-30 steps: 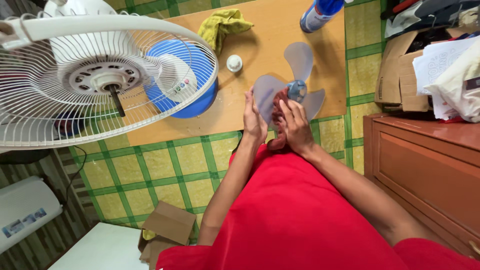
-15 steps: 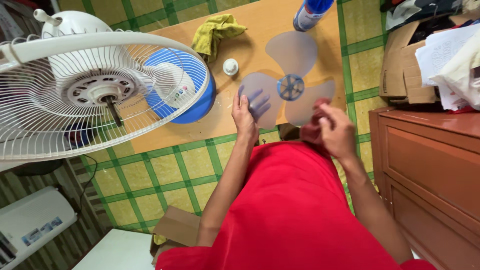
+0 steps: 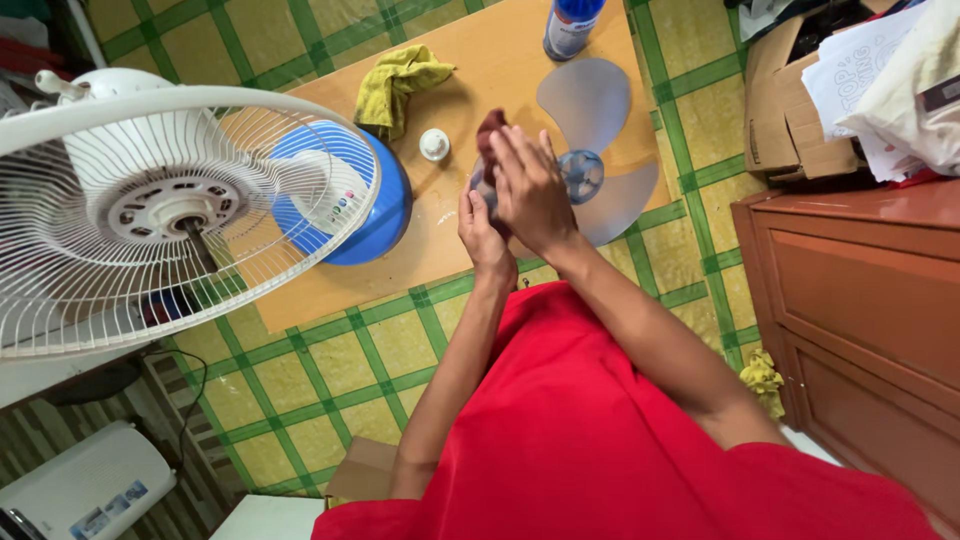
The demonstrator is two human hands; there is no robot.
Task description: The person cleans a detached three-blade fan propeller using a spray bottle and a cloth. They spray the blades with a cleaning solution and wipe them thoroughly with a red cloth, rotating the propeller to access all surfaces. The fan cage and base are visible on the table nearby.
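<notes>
Head view, looking down. My left hand [image 3: 483, 232] gripped the near lobe of the translucent fan blade [image 3: 597, 150], fingers curled round its edge, and held it tilted above the wooden board [image 3: 480, 60]. My right hand [image 3: 530, 185] lay flat over that same lobe, fingers closed on a dark red rag [image 3: 490, 135] and pressing it against the plastic.

Progress, as I judged it: the fan was already stripped down. The blade was off the motor shaft [image 3: 195, 235], the white rear guard [image 3: 150, 215] stood bare beside the blue fan base [image 3: 375, 205], and a small white cap [image 3: 434, 144] lay loose on the board. Wiping was under way on one lobe. The other two lobes looked fairly clear, but I could not tell whether they had been done. Reassembly was all still ahead.

Room to move: the guard rim sat well apart to the left of my hands. A spray can [image 3: 570, 25] stood at the far edge of the board, near the upper lobe. A yellow cloth [image 3: 393, 80] lay by the cap. To the right, a brown cabinet [image 3: 860, 270] and a cardboard box [image 3: 790, 100] hemmed that side, near the right lobe. Open tiled floor [image 3: 340, 350] lay beside my legs.
</notes>
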